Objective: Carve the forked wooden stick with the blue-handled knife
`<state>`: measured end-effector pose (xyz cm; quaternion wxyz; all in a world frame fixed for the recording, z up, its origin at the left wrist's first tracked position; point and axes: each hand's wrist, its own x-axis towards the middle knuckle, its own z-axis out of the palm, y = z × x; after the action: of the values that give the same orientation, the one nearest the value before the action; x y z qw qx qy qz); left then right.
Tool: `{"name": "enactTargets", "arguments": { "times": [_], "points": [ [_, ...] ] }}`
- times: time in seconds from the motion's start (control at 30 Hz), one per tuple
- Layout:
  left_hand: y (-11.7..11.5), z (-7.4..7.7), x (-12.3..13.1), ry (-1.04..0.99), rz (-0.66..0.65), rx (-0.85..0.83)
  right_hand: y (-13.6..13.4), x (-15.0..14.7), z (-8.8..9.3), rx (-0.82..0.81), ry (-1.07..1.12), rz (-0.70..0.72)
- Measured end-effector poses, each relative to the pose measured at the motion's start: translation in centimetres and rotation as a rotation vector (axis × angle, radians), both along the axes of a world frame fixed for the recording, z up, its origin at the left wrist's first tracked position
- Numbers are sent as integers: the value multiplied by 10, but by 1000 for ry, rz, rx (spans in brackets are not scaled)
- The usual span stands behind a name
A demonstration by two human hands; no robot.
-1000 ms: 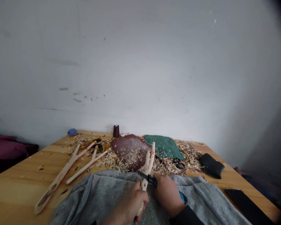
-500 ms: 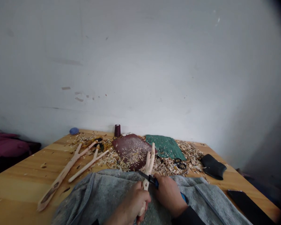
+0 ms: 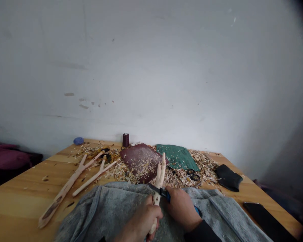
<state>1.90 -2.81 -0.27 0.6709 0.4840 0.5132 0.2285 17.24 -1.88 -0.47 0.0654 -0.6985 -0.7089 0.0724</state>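
Forked peeled branch (image 3: 159,178), upright in your clenched left hand (image 3: 141,223), fork pointing away; your right hand (image 3: 183,208) closed on a blue-handled knife (image 3: 164,194), blade seemingly touching the stem from the right. Beneath, grey fleece (image 3: 111,208); beyond, two forked sticks (image 3: 65,186) on a wooden table (image 3: 15,205).

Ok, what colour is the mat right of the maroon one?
The mat is mottled green, clearest in the head view.
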Motion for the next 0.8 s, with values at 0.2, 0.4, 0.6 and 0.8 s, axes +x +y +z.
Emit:
{"name": "enactTargets", "arguments": {
  "times": [0.2, 0.4, 0.6, 0.8],
  "points": [
    [-1, 1, -1, -34, -1, 9, -1, 0, 1, 1, -4, -3],
    [-2, 3, 0, 8, 11, -3, -1, -2, 1, -1, 8, -8],
    [-3, 11, -2, 83, 6, 26, 0, -2, -4, -7, -22, -11],
    [-1, 15, -2, 313, 1, 138, 1, -2, -9, -19, -45, -1]
  ]
}}
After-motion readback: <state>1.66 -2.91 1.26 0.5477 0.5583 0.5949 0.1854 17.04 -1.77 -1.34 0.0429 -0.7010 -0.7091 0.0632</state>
